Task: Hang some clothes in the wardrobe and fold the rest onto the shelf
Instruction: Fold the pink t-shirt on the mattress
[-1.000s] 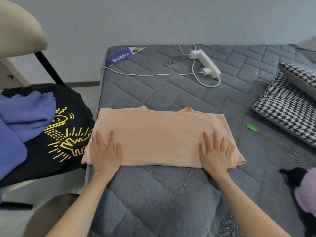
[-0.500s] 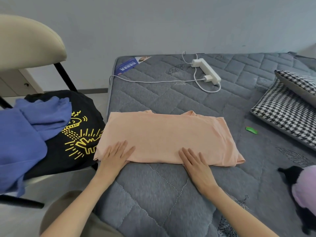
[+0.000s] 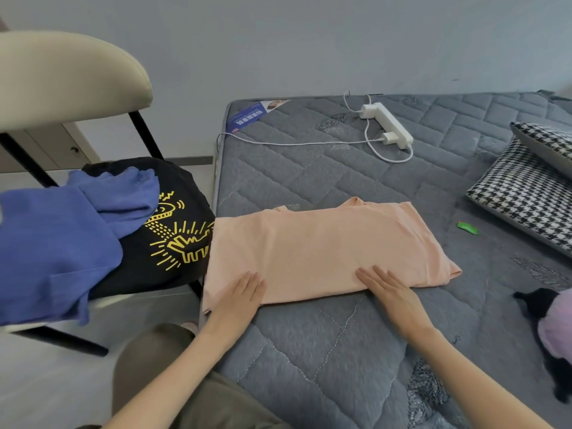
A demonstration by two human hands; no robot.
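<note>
Well, both hands are spread flat and hold nothing. The left hand (image 3: 240,292) lies palm down on the near left corner of the peach shirt (image 3: 325,246). The right hand (image 3: 390,292) rests across its near edge, fingertips on the cloth and heel on the bed (image 3: 309,351). The shirt lies folded into a long band across the grey quilted mattress, neckline at the far edge. I judge this to be smoothing before the next fold.

The main risk is at the left end, which reaches the very edge of the bed and may hang slightly over it (the angle makes that hard to tell). A push or slide towards that side could tip the corner off and pull the layers apart. Uneven pressure from the two hands could also skew the band, so the next fold would come out crooked.

Just beside that edge stands a chair (image 3: 62,75) with a blue garment (image 3: 55,243) lying over a black T-shirt (image 3: 173,236), both unfolded and waiting. Farther up the bed lie a white power strip (image 3: 390,125) and its cable, well apart from the shirt. A houndstooth pillow (image 3: 526,196) sits at the right. Neither wardrobe nor shelf is in view, so most of the task remains.
</note>
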